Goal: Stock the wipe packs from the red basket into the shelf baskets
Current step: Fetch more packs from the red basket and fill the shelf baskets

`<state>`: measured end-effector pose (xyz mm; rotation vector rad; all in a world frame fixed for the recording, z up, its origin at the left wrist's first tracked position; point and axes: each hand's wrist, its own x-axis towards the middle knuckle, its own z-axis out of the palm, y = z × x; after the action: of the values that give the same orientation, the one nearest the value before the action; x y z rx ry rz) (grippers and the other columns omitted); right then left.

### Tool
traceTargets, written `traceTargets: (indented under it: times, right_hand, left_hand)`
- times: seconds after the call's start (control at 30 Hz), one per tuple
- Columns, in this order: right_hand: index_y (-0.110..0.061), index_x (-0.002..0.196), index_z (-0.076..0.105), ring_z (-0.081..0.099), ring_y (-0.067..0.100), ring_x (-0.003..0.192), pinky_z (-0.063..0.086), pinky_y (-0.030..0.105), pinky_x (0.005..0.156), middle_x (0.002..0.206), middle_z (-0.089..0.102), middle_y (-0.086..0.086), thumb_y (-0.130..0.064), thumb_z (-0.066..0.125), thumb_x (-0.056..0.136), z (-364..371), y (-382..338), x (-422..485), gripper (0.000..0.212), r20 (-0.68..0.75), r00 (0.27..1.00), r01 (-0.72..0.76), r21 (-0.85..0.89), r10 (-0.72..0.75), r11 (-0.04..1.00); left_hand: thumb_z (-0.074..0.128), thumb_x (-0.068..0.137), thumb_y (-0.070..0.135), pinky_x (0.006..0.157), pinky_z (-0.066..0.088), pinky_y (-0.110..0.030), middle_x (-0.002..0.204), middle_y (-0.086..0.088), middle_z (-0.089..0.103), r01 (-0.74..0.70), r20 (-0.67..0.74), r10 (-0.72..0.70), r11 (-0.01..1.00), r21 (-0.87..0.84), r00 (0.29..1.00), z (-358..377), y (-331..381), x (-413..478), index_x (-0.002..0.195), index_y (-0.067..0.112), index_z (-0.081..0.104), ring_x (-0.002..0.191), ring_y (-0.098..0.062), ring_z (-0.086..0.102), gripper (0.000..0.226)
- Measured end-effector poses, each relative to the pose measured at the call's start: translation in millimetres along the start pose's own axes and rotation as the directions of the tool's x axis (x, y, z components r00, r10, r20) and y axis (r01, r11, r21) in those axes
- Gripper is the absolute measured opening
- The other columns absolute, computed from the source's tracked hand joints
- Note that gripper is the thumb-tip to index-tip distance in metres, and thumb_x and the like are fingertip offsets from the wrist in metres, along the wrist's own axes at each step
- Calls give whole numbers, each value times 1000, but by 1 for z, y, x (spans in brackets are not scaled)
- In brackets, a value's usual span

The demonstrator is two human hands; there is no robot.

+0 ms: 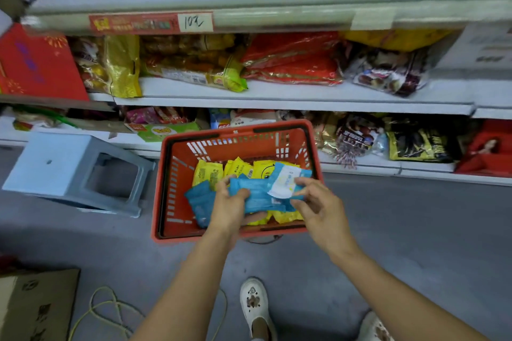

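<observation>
Both hands' grip is on the blue wipe packs over the red basket, left hand clamping the stack, right hand pinching its right end, long axis left-right, shelves straight ahead.

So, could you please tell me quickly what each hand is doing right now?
Left hand: closed on a bunch of blue wipe packs over the red basket.
Right hand: pinching the same bunch at its right end.

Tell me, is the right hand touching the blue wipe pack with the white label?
Touching. The head view shows the right hand pinching the blue wipe pack at its white label, fingertips pressed on it, over the red basket.
</observation>
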<state>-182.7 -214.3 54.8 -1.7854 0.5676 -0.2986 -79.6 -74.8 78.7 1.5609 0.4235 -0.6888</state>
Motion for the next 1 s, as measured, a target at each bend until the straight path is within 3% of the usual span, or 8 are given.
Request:
traceTargets:
  times: [0.17,0.23,0.37,0.47,0.6,0.77,0.87,1.0]
  right_hand:
    - [-21,74,57,49,-12,115,42,11,94,122,58,-2,0,64,74,-96,-14,-19,23,-20,982,184,-105,-187,977]
    - [-25,77,56,48,-9,118,42,14,97,125,57,-5,2,65,73,-136,-17,-24,29,-4,968,249,-161,-253,955]
    - [-13,84,65,48,4,124,40,23,102,133,54,-1,6,61,76,-218,-20,-34,21,50,951,308,-226,-304,924]
    - [-15,97,68,46,4,126,34,14,103,133,51,-2,10,45,79,-281,-29,-41,38,27,948,314,-239,-317,919]
    - [-18,107,63,59,8,99,43,13,83,112,61,-4,-4,49,95,-361,-41,-41,23,-277,952,115,-74,-132,991]
    - [6,93,65,61,20,79,50,36,73,96,68,25,-30,58,93,-431,-51,-20,37,-178,960,-169,248,217,954]
    - [-8,87,67,68,21,77,56,41,76,99,71,16,-16,63,90,-467,-64,-9,9,-219,943,-151,391,251,908]
    - [-4,96,68,70,20,73,60,31,65,96,72,9,-11,64,89,-518,-68,15,10,-299,916,-119,430,266,895]
  left_hand:
    - [58,95,17,62,58,-41,123,-14,58,-4,122,21,991,-132,992,81,9,-64,114,24,52,94,-25,68,21]
    - [68,89,23,62,59,-38,118,-11,62,-41,159,65,989,-145,985,117,11,-91,122,18,47,88,-18,70,39]
    - [70,81,-5,62,60,-35,110,-10,62,-160,199,184,979,-130,963,186,11,-137,124,19,43,91,-25,68,55]
    - [68,80,-10,59,58,-33,107,-8,63,-256,193,269,963,-89,944,233,13,-162,118,21,46,88,-23,67,54]
    - [68,81,-9,66,60,-35,110,-6,60,-282,252,294,956,-83,922,296,19,-189,120,22,45,95,-24,66,55]
    - [68,81,-9,65,59,-37,110,-7,62,-312,391,319,946,-84,863,374,26,-217,112,25,47,92,-26,68,51]
    - [69,81,-9,58,58,-32,106,-8,63,-357,443,349,932,-67,826,418,40,-224,119,20,45,84,-23,69,53]
    - [65,88,0,60,60,-35,110,-8,60,-372,491,343,927,-40,801,476,58,-224,123,17,43,87,-23,69,44]
